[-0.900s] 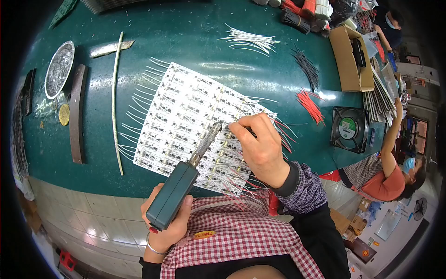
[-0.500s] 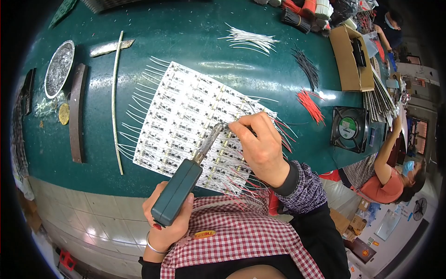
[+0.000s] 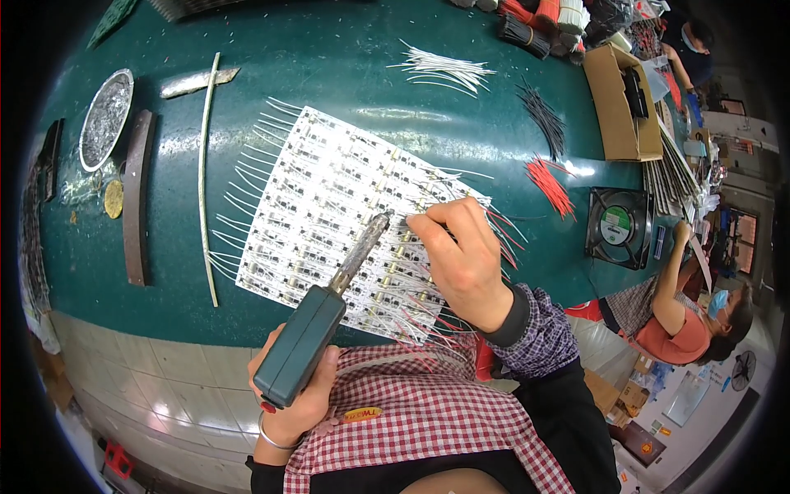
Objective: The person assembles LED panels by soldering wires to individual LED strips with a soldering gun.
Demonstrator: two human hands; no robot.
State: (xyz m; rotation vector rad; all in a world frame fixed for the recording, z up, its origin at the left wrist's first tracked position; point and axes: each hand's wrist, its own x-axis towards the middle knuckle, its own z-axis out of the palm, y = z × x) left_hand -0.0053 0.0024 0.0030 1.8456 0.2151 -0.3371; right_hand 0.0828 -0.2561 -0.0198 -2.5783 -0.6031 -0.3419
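Note:
My left hand (image 3: 311,400) is wrapped round the dark green handle of a soldering iron (image 3: 299,346). Its scorched metal tip is over a white panel of small circuit boards (image 3: 329,165), just left of my right fingertips. Thumb and forefinger of my right hand (image 3: 467,272) are pinched together above the panel's right part; whatever is between them is too small to make out. Thin white wires (image 3: 239,199) stick out along the panel's left edge. White and red wires (image 3: 428,317) spread from its lower right side, partly beneath my right hand.
Loose white wires (image 3: 444,69), black wires (image 3: 543,123) and red wires (image 3: 550,188) lie beyond the panel. A fan (image 3: 619,228) and a cardboard box (image 3: 605,107) stand at right. Leftward are a pale rod (image 3: 206,165), a brown bar (image 3: 138,206) and a metal bowl (image 3: 107,119). Co-workers are at right.
The soldering iron has shifted down and left in my left hand, its tip drawing away from my right fingertips. My right hand has hardly moved. The co-worker's hand at right is lower.

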